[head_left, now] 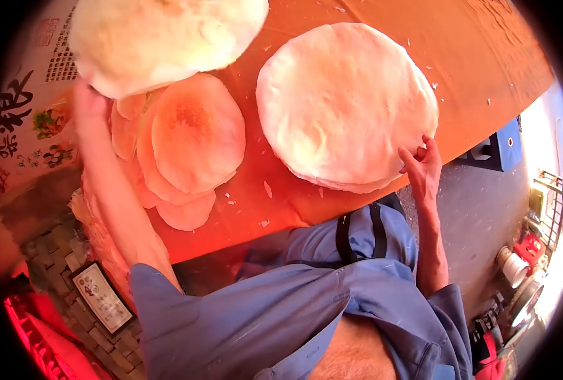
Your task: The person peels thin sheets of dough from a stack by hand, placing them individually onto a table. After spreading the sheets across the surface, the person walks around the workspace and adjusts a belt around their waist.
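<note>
A large round pale flatbread [170, 38] is raised at the upper left, its top cut off by the frame. My left hand [91, 94] is at its lower left rim, gripping it; most of the fingers are hidden and the arm is slightly blurred. Under it lie several smaller oval flatbreads [199, 136], overlapping, the top one browned in the middle. To the right rests a stack of large round flatbreads [348, 104]. My right hand [422, 163] is at the lower right edge of this stack, fingers bent and apart, fingertips touching the rim.
An orange-red covered table [484, 57] holds the breads, with crumbs scattered over it. A printed banner [40, 114] with large characters is at the left. A framed sign [101, 297] lies on paving below. A blue crate [503, 147] and a red item [530, 249] stand at the right.
</note>
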Motion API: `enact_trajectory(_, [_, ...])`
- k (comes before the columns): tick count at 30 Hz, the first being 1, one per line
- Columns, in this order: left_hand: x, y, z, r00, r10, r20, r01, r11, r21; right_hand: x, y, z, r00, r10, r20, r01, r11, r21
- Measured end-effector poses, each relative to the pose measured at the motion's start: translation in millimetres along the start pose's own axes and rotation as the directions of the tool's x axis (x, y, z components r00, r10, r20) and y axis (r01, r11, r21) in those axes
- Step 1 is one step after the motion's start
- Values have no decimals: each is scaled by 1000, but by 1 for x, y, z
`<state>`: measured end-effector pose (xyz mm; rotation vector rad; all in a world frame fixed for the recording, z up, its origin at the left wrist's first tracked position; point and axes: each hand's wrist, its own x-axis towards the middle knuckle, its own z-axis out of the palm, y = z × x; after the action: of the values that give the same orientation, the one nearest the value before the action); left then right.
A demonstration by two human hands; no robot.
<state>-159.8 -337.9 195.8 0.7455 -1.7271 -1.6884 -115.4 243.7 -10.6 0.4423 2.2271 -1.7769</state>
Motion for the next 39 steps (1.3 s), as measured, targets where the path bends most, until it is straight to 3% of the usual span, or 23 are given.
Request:
enact_trajectory(1, [28, -49, -51, 997, -23, 68, 26, 999, -43, -1, -1, 0, 1000, -5, -3, 5, 1000, 6])
enact_trajectory(2, [6, -77, -59, 993, -120, -10, 119, 993, -1, -1, -2, 0, 1000, -14, -8, 14, 1000, 11])
enact_trajectory(3, [-22, -104, -85, 980, -31, 197, 28, 999, 20, -3, 0, 1, 999, -46, -11, 47, 998, 47])
enact_trajectory(5, [-88, -132, -29, 981, -109, 160, 84, 984, 155, -4, 3, 4, 993, -114, -25, 116, 987, 111])
enact_trajectory(7, [-154, -168, 29, 976, -160, 149, 131, 973, 192, -8, -10, 17, 978, -206, -20, 206, 978, 16])
enact_trajectory(8, [-202, -150, 83, 886, -298, 356, 312, 950, 19, -7, -18, 27, 967, -255, -16, 254, 966, -37])
enact_trajectory(10, [-245, -165, 139, 733, -319, 601, 325, 940, 103, -8, -33, 50, 899, -435, 57, 438, 891, -121])
enact_trajectory(11, [-260, -160, 168, 637, -367, 678, 377, 915, 142, -4, -30, 60, 856, -503, 115, 516, 831, -208])
enact_trajectory(12, [-274, -167, 194, 628, -394, 672, 444, 890, 107, -1, -21, 73, 847, -503, 171, 530, 819, -219])
enact_trajectory(14, [-274, -172, 219, 481, -482, 732, 421, 860, 290, -8, -38, 83, 749, -628, 211, 662, 702, -262])
enact_trajectory(15, [-278, -187, 226, 587, -459, 667, 394, 882, 260, -10, -41, 78, 773, -579, 259, 625, 764, -159])
enact_trajectory(16, [-279, -195, 226, 580, -445, 682, 407, 884, 231, -16, -43, 72, 790, -528, 312, 569, 820, -53])
enact_trajectory(18, [-278, -202, 224, 563, -436, 703, 453, 873, 179, -8, -22, 32, 767, -626, 140, 641, 736, -219])
enact_trajectory(20, [-282, -197, 224, 579, -425, 695, 493, 862, 116, 5, -18, -5, 910, -400, -112, 353, 886, -300])
enact_trajectory(21, [-286, -194, 225, 594, -416, 689, 508, 858, 81, 25, 2, -18, 851, -468, -237, 327, 826, -459])
enact_trajectory(22, [-289, -193, 228, 614, -401, 680, 517, 855, 39, 35, 7, -30, 843, -473, -254, 266, 779, -568])
enact_trajectory(23, [-292, -197, 229, 572, -400, 716, 523, 851, 57, 41, 8, -38, 903, -365, -227, 220, 846, -485])
enact_trajectory(27, [-319, -195, 245, 593, -332, 734, 387, 916, 101, 45, 4, -35, 956, -234, -175, 195, 957, -214])
enact_trajectory(30, [-335, -181, 258, 593, -295, 749, 32, 938, 344, 51, -9, -44, 998, 54, 38, -57, 996, 74])
enact_trajectory(31, [-337, -178, 263, 569, -333, 752, -58, 896, 441, 55, -8, -47, 994, 68, 82, -79, 989, 129])
enact_trajectory(34, [-352, -191, 273, 629, -116, 769, -274, 892, 359, 57, -13, -54, 976, 156, 148, -200, 912, 358])
enact_trajectory(36, [-358, -190, 276, 620, -7, 785, -422, 840, 340, 48, -15, -48, 992, 94, 85, -115, 948, 296])
enact_trajectory(39, [-368, -185, 282, 594, 92, 799, -550, 771, 321, 32, -26, -32, 997, -24, -78, 27, 999, 32])
